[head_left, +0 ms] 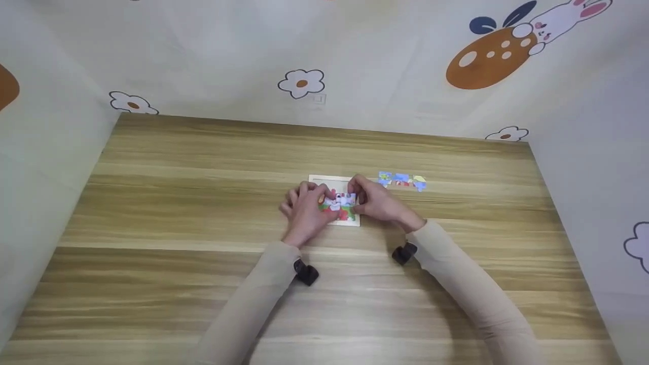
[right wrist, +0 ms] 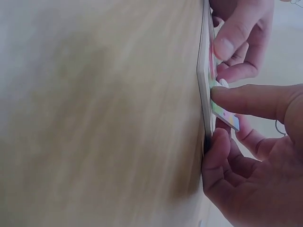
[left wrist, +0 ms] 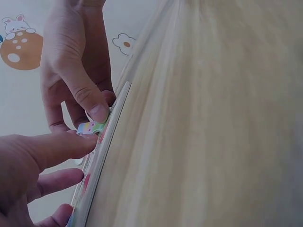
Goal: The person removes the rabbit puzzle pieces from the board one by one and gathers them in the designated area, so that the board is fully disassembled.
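Observation:
A small jigsaw puzzle (head_left: pixel 344 215) with a white rabbit, red and green lies in a pale wooden frame (head_left: pixel 357 223). My right hand (head_left: pixel 377 202) is at the frame's right side and pinches a puzzle piece (right wrist: pixel 227 117) between thumb and fingers. That piece is tilted, one end raised off the board, in the right wrist view. On the left, my left hand (head_left: pixel 308 210) rests over the frame's edge, thumb and fingers spread and touching the pieces. Its thumb (right wrist: pixel 225 47) presses near the lower edge. The hands hide parts of the picture.
Several loose puzzle pieces (head_left: pixel 402 180), blue with some yellow and red, lie beyond the right hand. The wood-grain table (head_left: pixel 192 203) meets pale walls (head_left: pixel 218 61) with flower and rabbit prints. A black wrist mount (head_left: pixel 305 274) sits on each sleeve.

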A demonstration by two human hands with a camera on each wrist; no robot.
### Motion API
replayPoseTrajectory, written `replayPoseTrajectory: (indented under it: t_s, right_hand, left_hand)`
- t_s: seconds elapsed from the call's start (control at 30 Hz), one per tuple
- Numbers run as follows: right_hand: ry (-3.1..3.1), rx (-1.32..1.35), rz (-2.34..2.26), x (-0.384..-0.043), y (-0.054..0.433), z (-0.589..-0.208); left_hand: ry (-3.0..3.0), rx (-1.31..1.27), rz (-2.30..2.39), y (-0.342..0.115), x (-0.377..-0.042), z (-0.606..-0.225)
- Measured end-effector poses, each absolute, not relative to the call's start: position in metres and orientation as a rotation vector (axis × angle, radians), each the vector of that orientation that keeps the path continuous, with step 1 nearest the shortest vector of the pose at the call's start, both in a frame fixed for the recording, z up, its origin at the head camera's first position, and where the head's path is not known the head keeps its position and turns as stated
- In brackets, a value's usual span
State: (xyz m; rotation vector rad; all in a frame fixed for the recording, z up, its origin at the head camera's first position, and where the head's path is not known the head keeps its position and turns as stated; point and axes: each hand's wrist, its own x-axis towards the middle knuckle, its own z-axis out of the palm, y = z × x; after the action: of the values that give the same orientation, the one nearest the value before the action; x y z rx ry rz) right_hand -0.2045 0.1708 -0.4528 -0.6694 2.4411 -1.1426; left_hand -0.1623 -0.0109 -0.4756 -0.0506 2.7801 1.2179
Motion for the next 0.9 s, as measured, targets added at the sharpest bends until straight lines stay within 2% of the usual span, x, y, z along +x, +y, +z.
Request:
replayPoseTrajectory:
  t_s: [0.53, 0.9]
  right_hand:
    - [2.267, -0.542, -1.401, -0.214, 0.179, -0.457]
    - [2.271, -0.486, -1.401, -0.216, 0.177, -0.458]
  left_hand:
    - [2.812, -0.079, 1.170, -0.006, -0.163, -0.474]
    - [2.814, -0.044, 1.152, -0.006, -0.163, -0.475]
